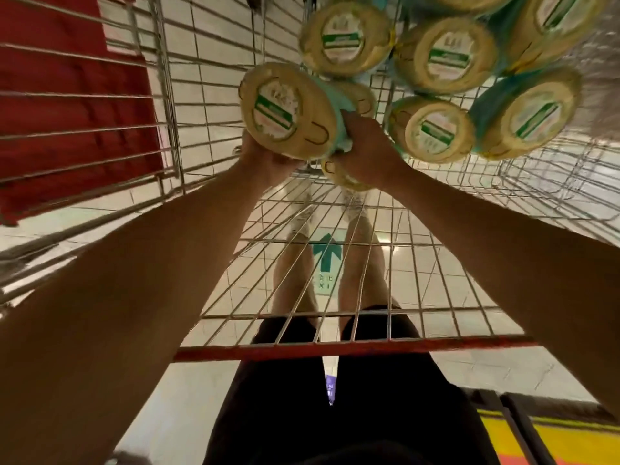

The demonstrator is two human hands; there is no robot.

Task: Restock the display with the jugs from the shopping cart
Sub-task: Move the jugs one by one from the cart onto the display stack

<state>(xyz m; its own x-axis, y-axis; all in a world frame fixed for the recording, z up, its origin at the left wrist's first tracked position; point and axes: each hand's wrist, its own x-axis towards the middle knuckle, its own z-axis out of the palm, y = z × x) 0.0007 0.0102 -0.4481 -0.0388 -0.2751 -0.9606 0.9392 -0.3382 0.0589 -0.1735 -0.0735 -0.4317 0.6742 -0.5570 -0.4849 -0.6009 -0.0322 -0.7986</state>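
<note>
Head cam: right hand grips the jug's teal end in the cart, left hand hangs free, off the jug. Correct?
One thing is wrong: the left hand is not free. It holds the same jug from under its yellow labelled end, while the right hand grips the teal end, in the shopping cart. The head view shows both hands on it.

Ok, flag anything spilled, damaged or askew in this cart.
Nothing looks spilled or damaged. The loose jugs in the cart tilt at differing angles, not in neat rows. The left hand and right hand grip the nearest jug.
</note>
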